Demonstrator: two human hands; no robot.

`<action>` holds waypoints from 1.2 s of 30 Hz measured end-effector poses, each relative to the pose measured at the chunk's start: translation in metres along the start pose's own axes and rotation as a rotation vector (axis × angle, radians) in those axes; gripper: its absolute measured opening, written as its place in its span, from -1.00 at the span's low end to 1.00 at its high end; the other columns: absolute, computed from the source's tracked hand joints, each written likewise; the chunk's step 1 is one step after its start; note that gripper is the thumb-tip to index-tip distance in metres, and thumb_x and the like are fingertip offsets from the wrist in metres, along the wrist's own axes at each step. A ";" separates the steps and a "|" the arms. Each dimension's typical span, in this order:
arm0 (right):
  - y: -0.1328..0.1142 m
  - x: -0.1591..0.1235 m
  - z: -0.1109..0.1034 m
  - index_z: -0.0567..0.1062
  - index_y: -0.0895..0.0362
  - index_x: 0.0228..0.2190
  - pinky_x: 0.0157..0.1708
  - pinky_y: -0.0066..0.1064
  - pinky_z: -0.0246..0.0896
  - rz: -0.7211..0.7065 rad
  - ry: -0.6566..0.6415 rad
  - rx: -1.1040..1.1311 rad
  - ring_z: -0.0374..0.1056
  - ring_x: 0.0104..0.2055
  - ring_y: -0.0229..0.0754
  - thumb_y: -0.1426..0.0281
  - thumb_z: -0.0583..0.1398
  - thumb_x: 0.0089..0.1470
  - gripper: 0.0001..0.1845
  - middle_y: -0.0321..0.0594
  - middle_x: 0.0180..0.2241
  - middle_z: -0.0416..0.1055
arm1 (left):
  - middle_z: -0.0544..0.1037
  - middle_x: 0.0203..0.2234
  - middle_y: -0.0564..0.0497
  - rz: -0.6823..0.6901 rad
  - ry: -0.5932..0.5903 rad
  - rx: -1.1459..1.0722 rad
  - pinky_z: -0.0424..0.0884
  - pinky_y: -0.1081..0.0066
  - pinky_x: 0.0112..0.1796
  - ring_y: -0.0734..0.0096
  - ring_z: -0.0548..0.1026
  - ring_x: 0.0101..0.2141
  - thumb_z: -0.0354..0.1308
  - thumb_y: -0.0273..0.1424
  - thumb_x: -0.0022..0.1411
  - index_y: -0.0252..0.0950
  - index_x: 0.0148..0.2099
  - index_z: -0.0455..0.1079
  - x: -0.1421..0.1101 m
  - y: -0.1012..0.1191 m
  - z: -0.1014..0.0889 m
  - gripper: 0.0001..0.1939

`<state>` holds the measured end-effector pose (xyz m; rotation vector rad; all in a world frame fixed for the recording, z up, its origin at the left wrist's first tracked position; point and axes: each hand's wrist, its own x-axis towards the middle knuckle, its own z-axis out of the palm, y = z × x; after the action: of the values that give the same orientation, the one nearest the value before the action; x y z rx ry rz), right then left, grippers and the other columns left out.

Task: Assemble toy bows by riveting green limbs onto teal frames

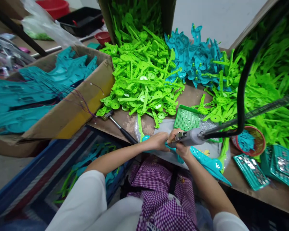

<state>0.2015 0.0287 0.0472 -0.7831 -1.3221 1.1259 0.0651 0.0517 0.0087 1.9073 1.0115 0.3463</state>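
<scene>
My right hand is wrapped round a grey power screwdriver whose rear end joins a black cable. The tool's tip is hidden by my fingers. Close beside it, my left hand is closed on a long turquoise plastic part. This part lies across the front edge of the bench, and bright green pieces stick out near its two ends. Under it is a grey sheet. A hammer with a black handle lies left of my hands.
Green plastic pieces are heaped behind my hands, with turquoise pieces beyond. A cardboard box of turquoise parts stands left. At right are a green basket, a red basket and trays of metal bits. The black cable hangs overhead.
</scene>
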 end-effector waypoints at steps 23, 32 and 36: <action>-0.065 -0.036 -0.034 0.48 0.13 -0.49 -0.68 -0.37 0.19 -0.037 0.636 -0.028 0.25 -0.67 -0.22 -0.20 0.20 -0.24 -0.39 -0.36 -0.71 0.28 | 0.40 -0.03 -0.14 -0.227 0.629 -0.306 0.35 0.34 -0.10 0.29 0.40 -0.08 0.22 -0.24 0.12 -0.29 0.09 0.27 -0.069 -0.008 -0.047 -0.49; -0.006 -0.006 0.028 0.45 0.12 -0.46 -0.61 -0.36 0.23 -0.094 0.495 -0.002 0.30 -0.66 -0.21 -0.16 0.11 -0.13 -0.43 -0.36 -0.67 0.29 | 0.52 -0.43 0.02 -0.644 0.465 -0.974 0.37 0.47 -0.29 0.46 0.48 -0.36 0.25 -0.47 -0.03 -0.33 -0.33 0.38 -0.077 -0.009 -0.041 -0.84; 0.009 -0.004 0.036 0.45 0.13 -0.46 -0.63 -0.36 0.22 -0.046 0.485 0.031 0.28 -0.68 -0.20 -0.14 0.07 -0.12 -0.42 -0.34 -0.71 0.27 | 0.50 -0.55 0.07 -0.739 0.462 -0.999 0.37 0.48 -0.36 0.50 0.46 -0.48 0.30 -0.52 -0.09 -0.32 -0.42 0.35 -0.064 -0.009 -0.045 -0.83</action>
<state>0.1649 0.0222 0.0426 -0.9277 -0.9078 0.8471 -0.0058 0.0319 0.0353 0.5077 1.3975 0.6947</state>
